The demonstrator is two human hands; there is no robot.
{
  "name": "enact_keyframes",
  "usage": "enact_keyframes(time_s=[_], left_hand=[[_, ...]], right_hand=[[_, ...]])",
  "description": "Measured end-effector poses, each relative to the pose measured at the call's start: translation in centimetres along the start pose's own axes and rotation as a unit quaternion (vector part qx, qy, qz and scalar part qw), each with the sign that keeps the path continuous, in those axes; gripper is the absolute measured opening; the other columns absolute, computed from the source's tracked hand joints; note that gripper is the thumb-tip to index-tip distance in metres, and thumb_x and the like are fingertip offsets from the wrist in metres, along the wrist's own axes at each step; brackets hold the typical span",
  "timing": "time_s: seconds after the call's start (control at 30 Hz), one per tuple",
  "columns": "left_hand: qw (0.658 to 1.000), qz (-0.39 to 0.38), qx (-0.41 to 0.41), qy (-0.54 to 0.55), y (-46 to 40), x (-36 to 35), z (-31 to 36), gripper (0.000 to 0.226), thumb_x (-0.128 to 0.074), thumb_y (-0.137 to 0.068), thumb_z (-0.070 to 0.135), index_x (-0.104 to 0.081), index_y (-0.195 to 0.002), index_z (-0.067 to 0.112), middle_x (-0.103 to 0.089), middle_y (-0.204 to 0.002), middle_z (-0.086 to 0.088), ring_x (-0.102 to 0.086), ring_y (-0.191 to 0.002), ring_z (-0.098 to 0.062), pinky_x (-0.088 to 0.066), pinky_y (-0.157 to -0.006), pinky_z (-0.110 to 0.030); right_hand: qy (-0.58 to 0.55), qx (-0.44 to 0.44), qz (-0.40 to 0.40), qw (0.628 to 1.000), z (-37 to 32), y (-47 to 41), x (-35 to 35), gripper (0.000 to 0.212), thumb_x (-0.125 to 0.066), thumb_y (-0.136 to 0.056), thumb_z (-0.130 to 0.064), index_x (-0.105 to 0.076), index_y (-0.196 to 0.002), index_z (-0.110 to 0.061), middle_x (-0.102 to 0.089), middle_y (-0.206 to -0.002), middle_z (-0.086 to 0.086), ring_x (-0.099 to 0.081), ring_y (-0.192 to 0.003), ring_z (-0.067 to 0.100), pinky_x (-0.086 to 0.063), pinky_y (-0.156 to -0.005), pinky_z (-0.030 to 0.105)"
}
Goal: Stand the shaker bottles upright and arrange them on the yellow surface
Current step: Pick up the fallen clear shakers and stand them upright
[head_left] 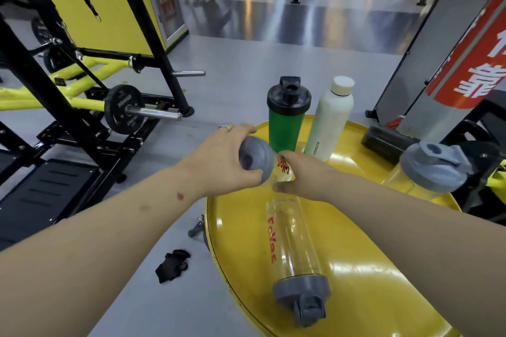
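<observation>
A clear shaker bottle point(282, 169) with a grey lid and red lettering is tilted above the round yellow surface point(364, 241). My left hand point(219, 161) grips its grey lid end; my right hand point(304, 178) holds its clear body. Another clear shaker with a grey lid point(293, 243) lies on its side on the yellow surface, lid toward me. A green shaker with a black lid point(287, 120) and a white bottle point(330, 120) stand upright at the far edge. A third clear grey-lidded shaker point(427, 169) leans at the right edge.
A black cylinder point(383, 142) lies at the far right of the surface. A black weight rack with a plate point(123, 108) fills the left. A black glove point(172, 265) and a small clip lie on the grey floor. A red and grey pillar point(465, 49) rises at right.
</observation>
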State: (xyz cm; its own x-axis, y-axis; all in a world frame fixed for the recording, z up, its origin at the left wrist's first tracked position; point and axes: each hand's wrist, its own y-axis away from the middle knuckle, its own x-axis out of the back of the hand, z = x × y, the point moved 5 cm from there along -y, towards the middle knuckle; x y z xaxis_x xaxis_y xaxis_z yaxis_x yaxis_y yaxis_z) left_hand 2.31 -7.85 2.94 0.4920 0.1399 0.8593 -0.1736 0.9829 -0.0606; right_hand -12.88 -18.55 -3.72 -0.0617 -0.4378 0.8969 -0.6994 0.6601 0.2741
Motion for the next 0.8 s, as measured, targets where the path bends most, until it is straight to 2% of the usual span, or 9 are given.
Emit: enact_keyframes(time_s=[0.1, 0.17, 0.23, 0.37, 0.5, 0.6, 0.67, 0.73, 0.8], left_hand=[[1.000, 0.017, -0.005, -0.002, -0.9, 0.1, 1.0, 0.067, -0.067, -0.068, 0.057, -0.051, -0.127, 0.030, -0.059, -0.113, 0.006, -0.054, -0.106, -0.012, -0.048, -0.088, -0.028], [1.000, 0.022, -0.008, -0.009, -1.4, -0.1, 1.4, 0.071, -0.066, -0.068, 0.064, -0.053, -0.129, 0.031, -0.056, -0.117, 0.005, -0.052, -0.107, -0.011, -0.046, -0.090, -0.027], [1.000, 0.017, -0.005, -0.003, -1.8, -0.2, 1.6, 0.079, -0.073, -0.068, 0.065, -0.053, -0.136, 0.032, -0.048, -0.123, 0.003, -0.051, -0.109, -0.011, -0.044, -0.095, -0.025], [1.000, -0.006, -0.028, -0.007, -2.9, 0.0, 2.3, 0.078, -0.080, -0.070, 0.054, -0.054, -0.140, 0.031, -0.052, -0.121, 0.000, -0.049, -0.114, -0.013, -0.043, -0.092, -0.025], [0.999, -0.036, -0.013, 0.024, -3.6, 0.5, 2.7, 0.074, -0.086, -0.069, 0.038, -0.050, -0.132, 0.024, -0.060, -0.115, 0.004, -0.059, -0.104, -0.014, -0.052, -0.088, -0.033], [0.996, -0.053, -0.011, 0.077, -3.9, -0.2, 2.8, 0.067, -0.085, -0.071, 0.033, -0.049, -0.128, 0.028, -0.061, -0.115, 0.004, -0.062, -0.103, -0.013, -0.055, -0.086, -0.033], [0.996, -0.048, -0.016, 0.068, -3.8, -0.8, 2.7, 0.082, -0.084, -0.071, 0.039, -0.044, -0.142, 0.032, -0.048, -0.130, 0.004, -0.052, -0.114, -0.012, -0.045, -0.095, -0.024], [0.997, -0.052, -0.010, 0.053, -3.6, -1.4, 2.4, 0.100, -0.086, -0.068, 0.046, -0.034, -0.153, 0.037, -0.036, -0.134, 0.001, -0.045, -0.116, -0.011, -0.035, -0.097, -0.019], [0.997, -0.054, -0.008, 0.061, -3.5, -1.8, 2.2, 0.107, -0.088, -0.065, 0.047, -0.029, -0.154, 0.037, -0.041, -0.136, -0.001, -0.045, -0.120, -0.013, -0.038, -0.098, -0.022]], right_hand=[[-0.031, 0.009, 0.013, 0.999, 0.0, -0.2, 0.0, 0.073, -0.077, -0.082, -0.050, -0.047, -0.142, -0.022, -0.061, -0.131, -0.001, -0.059, -0.114, 0.021, -0.049, -0.092, 0.034], [-0.065, 0.019, 0.016, 0.998, -0.1, -0.1, 0.3, 0.071, -0.080, -0.081, -0.045, -0.048, -0.139, -0.022, -0.060, -0.125, -0.002, -0.059, -0.110, 0.019, -0.049, -0.089, 0.032], [-0.105, 0.030, 0.023, 0.994, -0.2, 0.0, 0.8, 0.076, -0.082, -0.076, -0.047, -0.049, -0.141, -0.025, -0.063, -0.126, -0.006, -0.061, -0.110, 0.017, -0.053, -0.093, 0.037], [-0.189, 0.051, 0.046, 0.980, -0.6, 0.7, 2.6, 0.086, -0.090, -0.070, -0.036, -0.046, -0.143, -0.029, -0.064, -0.125, -0.014, -0.064, -0.112, 0.012, -0.055, -0.093, 0.034], [-0.233, 0.080, 0.047, 0.968, -1.4, 1.5, 4.4, 0.115, -0.093, -0.066, -0.021, -0.024, -0.157, -0.035, -0.054, -0.131, -0.019, -0.062, -0.115, 0.005, -0.055, -0.093, 0.028], [-0.214, 0.095, 0.056, 0.970, -1.7, 1.7, 4.8, 0.100, -0.092, -0.065, -0.021, -0.038, -0.149, -0.037, -0.061, -0.129, -0.019, -0.063, -0.115, 0.004, -0.058, -0.093, 0.034], [-0.218, 0.088, 0.070, 0.969, -1.5, 1.9, 4.8, 0.096, -0.093, -0.065, -0.024, -0.042, -0.145, -0.034, -0.063, -0.129, -0.016, -0.063, -0.115, 0.008, -0.057, -0.094, 0.038], [-0.214, 0.079, 0.077, 0.970, -1.3, 2.1, 4.7, 0.095, -0.093, -0.064, -0.028, -0.042, -0.144, -0.031, -0.063, -0.129, -0.013, -0.063, -0.115, 0.011, -0.056, -0.096, 0.039], [-0.207, 0.072, 0.074, 0.973, -1.2, 2.3, 4.7, 0.093, -0.092, -0.065, -0.029, -0.042, -0.143, -0.030, -0.063, -0.129, -0.011, -0.063, -0.115, 0.013, -0.056, -0.096, 0.040]])
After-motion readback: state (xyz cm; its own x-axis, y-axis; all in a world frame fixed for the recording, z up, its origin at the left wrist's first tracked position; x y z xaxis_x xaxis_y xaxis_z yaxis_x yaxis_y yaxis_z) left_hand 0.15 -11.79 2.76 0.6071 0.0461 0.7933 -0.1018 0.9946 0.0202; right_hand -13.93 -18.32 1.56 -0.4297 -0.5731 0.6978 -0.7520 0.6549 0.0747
